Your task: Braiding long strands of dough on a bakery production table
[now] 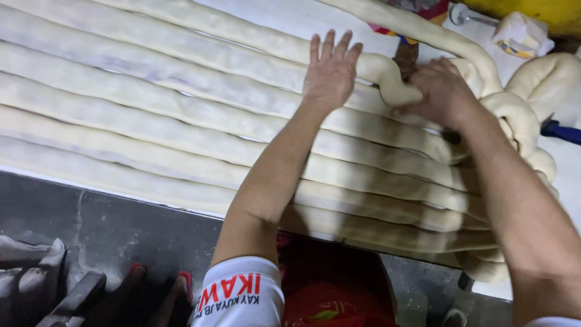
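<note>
A white work table carries the load; its near edge runs above a dark grey floor. Long ropes of pale dough lie side by side across the top, touching one another along their lengths and covering most of the surface. At the right end the ropes bend back in folded loops. On the far right corner rest a small white packet, a metal utensil and a blue object, partly hidden.
</note>
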